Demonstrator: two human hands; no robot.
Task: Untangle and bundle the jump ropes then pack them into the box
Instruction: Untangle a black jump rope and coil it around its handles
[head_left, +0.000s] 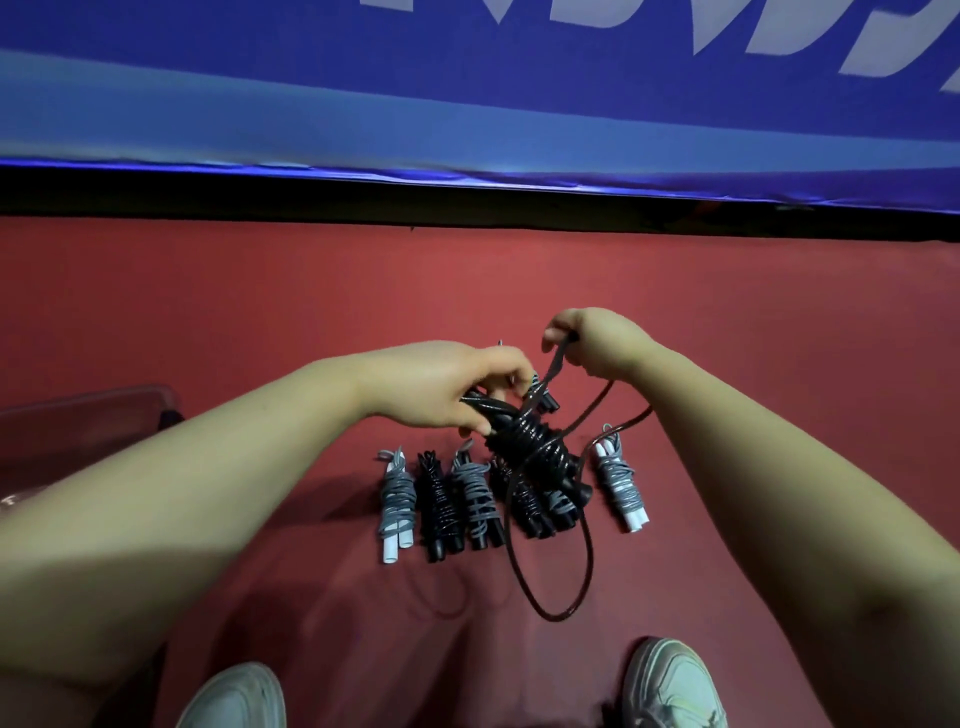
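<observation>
Floor (208, 312), red and bare, fills the middle of the frame and leaves wide open room left and right of the hands. A blue banner (467, 104) closes off the top, with a dark gap along its lower edge. At the left edge a translucent box (88, 421) sits partly behind the left forearm.

At lower centre, six bundled jump ropes (467, 499) lie side by side in a row, grey and black, well apart from the box. Above them the left hand (441, 384) grips the handles of a black jump rope (524, 441), half wound. The right hand (597, 340) pinches its cord. A slack loop (587, 561) hangs across the row towards two pale shoes (670, 686) at the bottom edge.
</observation>
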